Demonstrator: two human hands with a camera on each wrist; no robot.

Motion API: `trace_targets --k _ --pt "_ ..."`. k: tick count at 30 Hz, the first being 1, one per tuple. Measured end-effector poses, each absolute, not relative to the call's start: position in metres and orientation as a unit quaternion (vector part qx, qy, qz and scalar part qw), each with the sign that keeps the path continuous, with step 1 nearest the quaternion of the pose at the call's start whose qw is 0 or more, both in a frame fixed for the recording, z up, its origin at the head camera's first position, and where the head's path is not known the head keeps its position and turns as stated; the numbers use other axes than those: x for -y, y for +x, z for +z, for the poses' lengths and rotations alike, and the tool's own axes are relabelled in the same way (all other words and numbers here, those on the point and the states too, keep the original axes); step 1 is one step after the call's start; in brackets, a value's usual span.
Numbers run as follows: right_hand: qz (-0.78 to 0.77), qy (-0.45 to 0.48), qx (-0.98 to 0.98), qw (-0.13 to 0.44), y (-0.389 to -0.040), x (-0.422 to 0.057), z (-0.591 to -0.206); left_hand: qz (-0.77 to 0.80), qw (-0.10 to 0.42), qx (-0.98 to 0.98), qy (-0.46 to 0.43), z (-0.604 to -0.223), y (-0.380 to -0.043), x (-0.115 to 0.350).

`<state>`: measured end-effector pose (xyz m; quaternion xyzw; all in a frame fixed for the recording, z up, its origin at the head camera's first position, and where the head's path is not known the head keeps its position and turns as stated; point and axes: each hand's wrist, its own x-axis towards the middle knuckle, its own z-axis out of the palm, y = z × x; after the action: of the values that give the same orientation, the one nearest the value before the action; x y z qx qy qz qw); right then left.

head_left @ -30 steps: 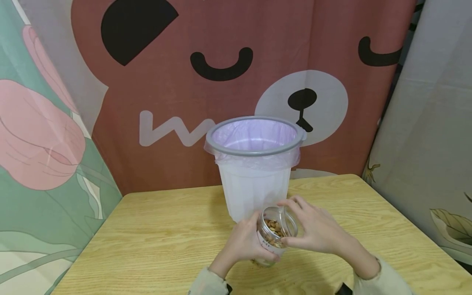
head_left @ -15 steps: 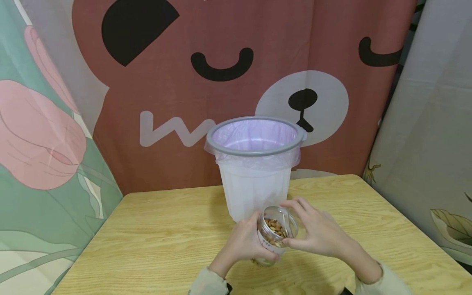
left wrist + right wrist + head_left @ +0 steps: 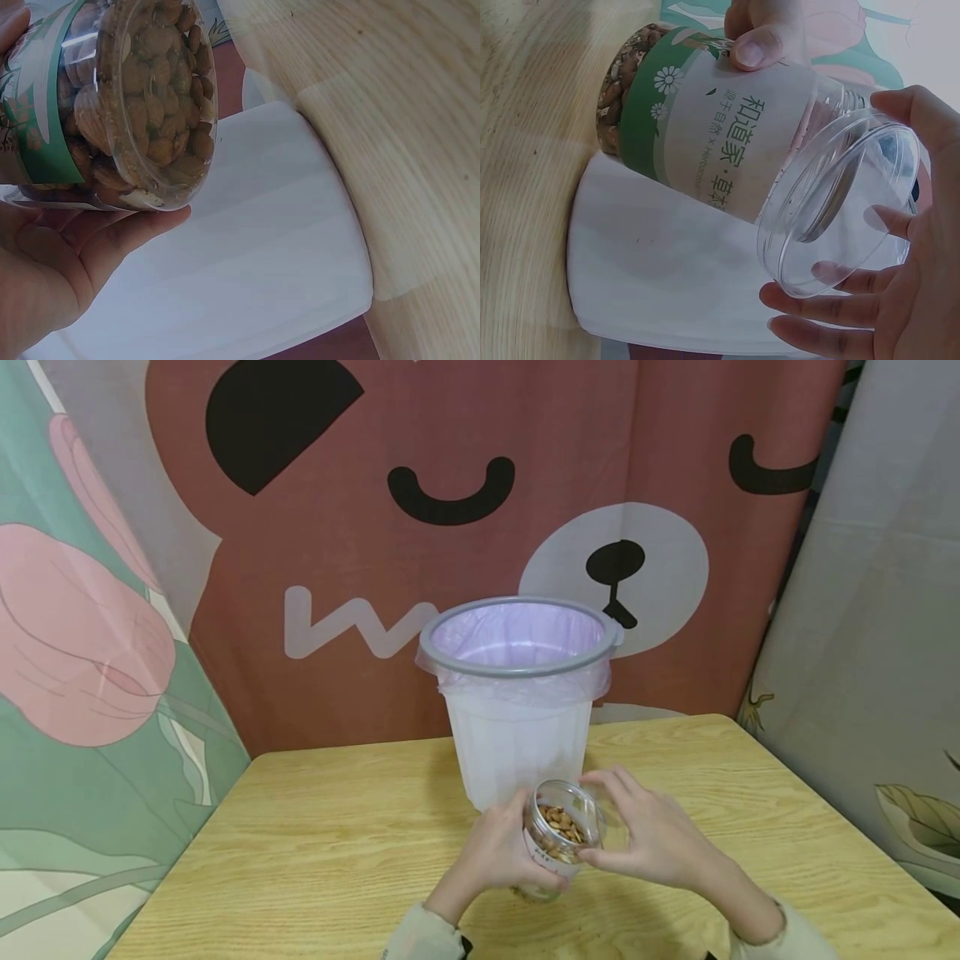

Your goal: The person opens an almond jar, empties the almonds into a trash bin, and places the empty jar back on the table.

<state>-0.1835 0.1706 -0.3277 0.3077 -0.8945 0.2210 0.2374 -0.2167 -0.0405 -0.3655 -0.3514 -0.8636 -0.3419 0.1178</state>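
Note:
In the head view, my left hand (image 3: 498, 847) grips a clear plastic jar (image 3: 720, 135) with a green and white label. Brown nuts (image 3: 161, 97) that look like almonds show through its base in the left wrist view, and the jar leans with its mouth toward my right hand (image 3: 660, 839). Thumb and fingers of that hand hold a clear round lid (image 3: 786, 259) by its edge. The lid stands tilted right at the jar's mouth; the right wrist view shows the two overlapping, and whether they touch I cannot tell.
Right behind the jar a white bin (image 3: 517, 735) stands on the wood-grain table (image 3: 322, 843). A pale purple bag (image 3: 517, 631) lines it, folded over under its grey rim. Patterned curtains (image 3: 337, 543) hang behind and at both sides.
My right hand has shifted slightly right, and the lid has turned a little at the jar's mouth, so more of the nuts show. The left hand and jar stay in place.

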Motion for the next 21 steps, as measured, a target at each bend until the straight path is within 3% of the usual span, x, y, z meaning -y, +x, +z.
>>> trace_targets --k 21 --pt "0.221 0.296 0.896 0.245 -0.181 -0.182 -0.342 -0.339 0.112 0.871 -0.337 -0.366 -0.215 0.041"
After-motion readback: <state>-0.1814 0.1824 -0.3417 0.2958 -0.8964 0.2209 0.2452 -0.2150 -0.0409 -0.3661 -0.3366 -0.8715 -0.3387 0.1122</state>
